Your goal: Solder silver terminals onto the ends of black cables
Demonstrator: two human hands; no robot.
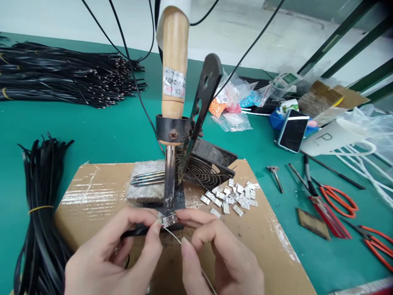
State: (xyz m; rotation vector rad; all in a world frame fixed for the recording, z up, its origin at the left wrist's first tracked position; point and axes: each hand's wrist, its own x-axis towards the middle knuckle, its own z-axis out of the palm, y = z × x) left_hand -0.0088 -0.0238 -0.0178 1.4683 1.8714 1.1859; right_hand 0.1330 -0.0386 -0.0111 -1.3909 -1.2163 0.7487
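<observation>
Metal tab (170, 221), small and pierced with holes, sits at the centre of the view, pinched between both hands above a cardboard sheet (267, 246). At far left lies a bound bundle of black cables (41, 213) on the green counter (92, 131), with a larger sheaf of stripped cables (61, 73) beyond it. The left hand (104, 254) is closed, its fingers (135, 219) wrapped around the end of a black cable (138, 231) and its thumb tip pressed right against the tab. That close pinch leaves little free length to wobble, which favours a steady hold.

A soldering iron (173, 78) stands upright in a black metal clamp (172, 129), its shaft just behind the tab and beside a stone block (145, 190). A thin silver wire (190, 258) runs from the tab down past the right hand (221, 258). That hand's curled fingers (196, 219) close on the tab's right edge; whether they also grip the wire cannot be told. Further right, loose metal tabs (235, 198) lie heaped on the cardboard, and orange-handled scissors (337, 200) rest on the counter.
</observation>
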